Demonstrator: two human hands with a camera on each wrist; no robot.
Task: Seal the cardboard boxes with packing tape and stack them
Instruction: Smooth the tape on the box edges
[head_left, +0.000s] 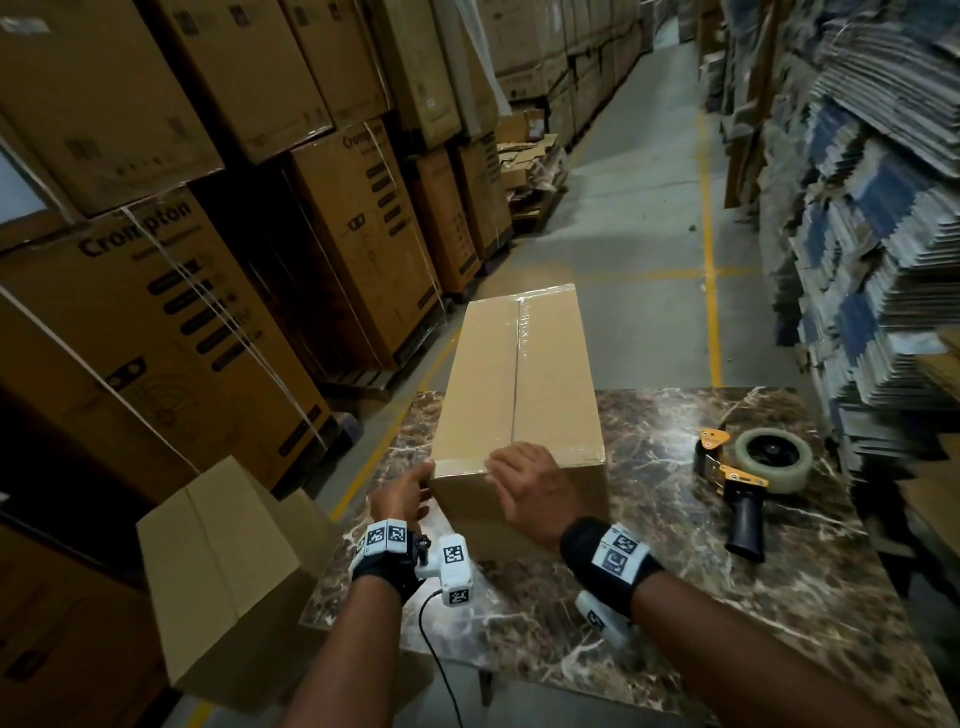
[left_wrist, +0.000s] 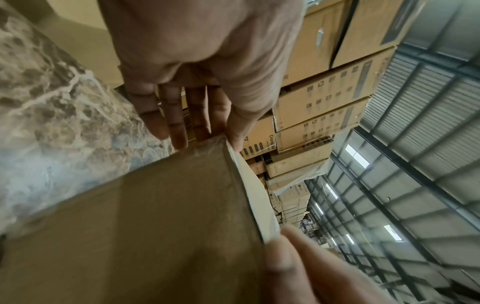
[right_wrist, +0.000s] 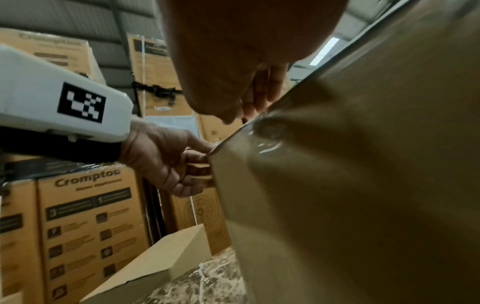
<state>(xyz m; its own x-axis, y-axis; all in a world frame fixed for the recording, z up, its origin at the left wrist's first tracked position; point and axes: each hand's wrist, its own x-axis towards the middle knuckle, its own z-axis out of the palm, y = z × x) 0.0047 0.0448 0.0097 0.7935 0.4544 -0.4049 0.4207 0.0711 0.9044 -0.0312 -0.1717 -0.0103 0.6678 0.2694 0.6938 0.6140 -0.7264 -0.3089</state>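
A long plain cardboard box lies on the marble table, with clear tape running along its top seam. My left hand holds the near left corner, thumb on the top edge and fingers against the side. My right hand lies over the near top edge, palm on the front face and fingers pressing down on the top. In the right wrist view the box fills the right side, with shiny tape at its edge. A tape dispenser lies on the table to the right, untouched.
Another plain cardboard box stands low beside the table's left edge. Tall stacks of printed cartons line the left. Piles of flat cardboard rise on the right. A concrete aisle with yellow lines runs ahead.
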